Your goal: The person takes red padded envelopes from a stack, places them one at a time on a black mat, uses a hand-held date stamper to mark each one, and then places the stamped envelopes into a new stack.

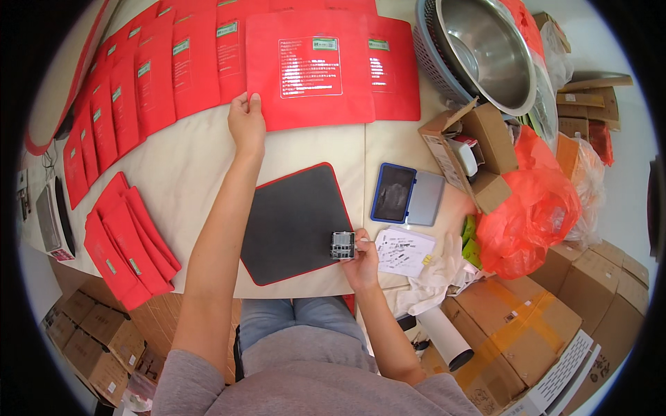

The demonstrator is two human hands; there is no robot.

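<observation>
My left hand (pixel 247 122) pinches the lower left corner of a flat red packaging bag (pixel 322 109), which bears a printed panel and a green label. In my right hand (pixel 362 262) is a small metal-framed stamp (pixel 343 245), held over the right edge of a dark grey mat (pixel 291 223) with a red rim. Right of the mat lies an opened stamp ink pad (pixel 394 192) in a blue case. Below the pad rests a stack of white paper (pixel 405 251) covered in dark stamp marks.
Overlapping red bags (pixel 195 62) fan across the table's far side; more red bags (pixel 132 244) are piled at left. An opened cardboard box (pixel 491 130), a steel basin (pixel 486 47), a red plastic bag (pixel 530 208) and white gloves (pixel 432 281) occupy the right side.
</observation>
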